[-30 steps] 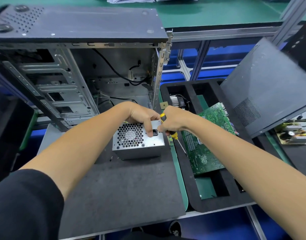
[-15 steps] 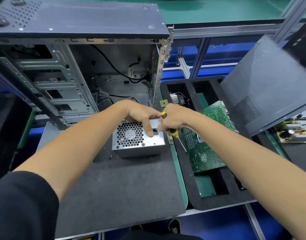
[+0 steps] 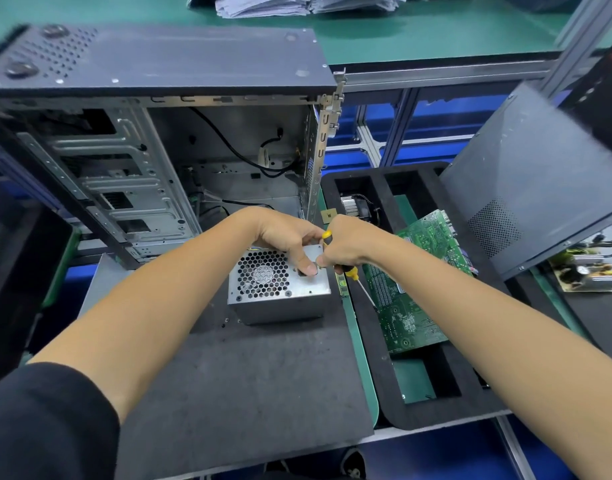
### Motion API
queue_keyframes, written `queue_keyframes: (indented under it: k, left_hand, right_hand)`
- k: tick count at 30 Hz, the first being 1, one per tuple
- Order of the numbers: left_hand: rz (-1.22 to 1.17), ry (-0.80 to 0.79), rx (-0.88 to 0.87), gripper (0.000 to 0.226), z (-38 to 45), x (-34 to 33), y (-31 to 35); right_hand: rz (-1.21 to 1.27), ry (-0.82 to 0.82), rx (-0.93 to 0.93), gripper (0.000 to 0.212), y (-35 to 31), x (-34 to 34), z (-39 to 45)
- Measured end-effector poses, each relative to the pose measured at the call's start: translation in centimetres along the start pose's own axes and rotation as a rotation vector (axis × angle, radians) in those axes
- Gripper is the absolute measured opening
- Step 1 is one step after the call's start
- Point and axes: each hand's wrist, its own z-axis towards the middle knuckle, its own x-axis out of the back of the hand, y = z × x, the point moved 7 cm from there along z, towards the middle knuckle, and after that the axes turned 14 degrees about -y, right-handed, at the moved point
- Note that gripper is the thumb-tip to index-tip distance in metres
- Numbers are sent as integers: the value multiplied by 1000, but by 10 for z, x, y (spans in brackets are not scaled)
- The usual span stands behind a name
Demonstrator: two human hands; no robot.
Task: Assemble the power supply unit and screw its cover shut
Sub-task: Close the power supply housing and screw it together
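Item: square silver sheet-metal power supply unit with honeycomb fan grille. Location: on the dark grey foam work mat, near its far right corner, just in front of the open grey steel computer case. The unit sits flat with its grille face turned up toward the person.

Left hand: draped over the unit's far top edge, thumb pressed down on the face beside a small dark opening to the right of the grille. Fingers are curled over the edge, gripping the unit.

Right hand: wrapped round a yellow-and-black-handled screwdriver, whose thin shaft points down and away to the right, off the unit. The fingertips meet the left thumb at the face; whether a screw is pinched there cannot be told.

Adjacent: black foam tray with rectangular compartments, carrying a green printed circuit board; a loose grey perforated side panel leans over its far right end.

Step in hand, by judgement: seating a small part or screw at the face before driving. To do it well, keep the left grip firm so the unit cannot skid on the foam, start the fastener square by fingertip, then swing the driver tip upright over it before turning. A tilted start risks cross-threading or dropping the screw through the grille.
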Motion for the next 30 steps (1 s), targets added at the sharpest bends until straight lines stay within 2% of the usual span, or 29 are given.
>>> queue_keyframes:
  k: [3, 5, 8, 10, 13, 16, 19, 30]
  left_hand:
    - [137, 30, 98, 75, -2, -2, -1]
    - [237, 93, 147, 81, -2, 0, -1]
    - [231, 128, 146, 69, 0, 3, -5]
    - [212, 127, 165, 62, -1, 3, -9]
    - [165, 142, 166, 58, -1, 3, -12]
    - [140, 158, 137, 54, 0, 3, -11]
    - [135, 182, 125, 52, 0, 4, -13]
    - [138, 210, 136, 55, -1, 4, -14]
  right_hand:
    - [-5, 25, -5, 22, -1, 2, -1]
    - [-27, 46, -16, 24, -2, 2, -3]
    - [-74, 88, -3, 33, -4, 8, -9]
    - [-58, 189, 30, 35, -4, 25, -21]
    - [171, 388, 185, 27, -6, 61, -52]
    - [358, 491, 394, 30, -20, 78, -80]
    - [390, 497, 473, 31, -33, 71, -87]
    - [258, 521, 460, 25, -42, 52, -75]
